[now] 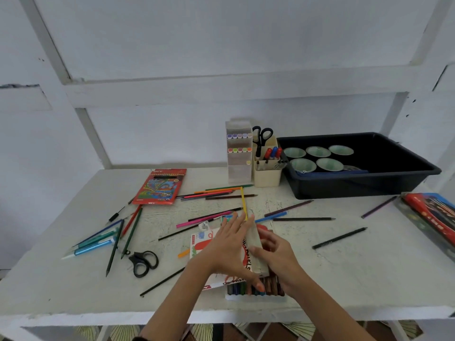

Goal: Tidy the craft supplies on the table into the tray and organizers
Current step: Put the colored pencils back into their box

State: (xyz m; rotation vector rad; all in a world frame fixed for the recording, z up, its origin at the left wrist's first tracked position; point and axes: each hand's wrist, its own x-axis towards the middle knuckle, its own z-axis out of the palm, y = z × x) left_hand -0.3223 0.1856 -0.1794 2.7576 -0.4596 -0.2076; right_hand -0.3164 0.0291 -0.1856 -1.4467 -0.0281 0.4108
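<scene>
An oil pastel box (200,244) with a white and red printed cover lies at the table's front middle. Its row of dark pastels (256,290) shows at the near end. My left hand (229,249) lies flat on the cover with straight fingers, the thumb reaching down to the pastels. My right hand (278,257) curls round the box's grey right side. Coloured pencils (216,194) lie scattered across the table. The black tray (357,185) stands at the back right, beside a cream cup (267,177) and a clear marker organizer (238,168).
A red pencil box (160,187) lies at the back left. Black scissors (144,263) and blue markers (93,247) lie at the front left. The tray holds several green-white cups. A red and blue packet (433,217) sits at the right edge.
</scene>
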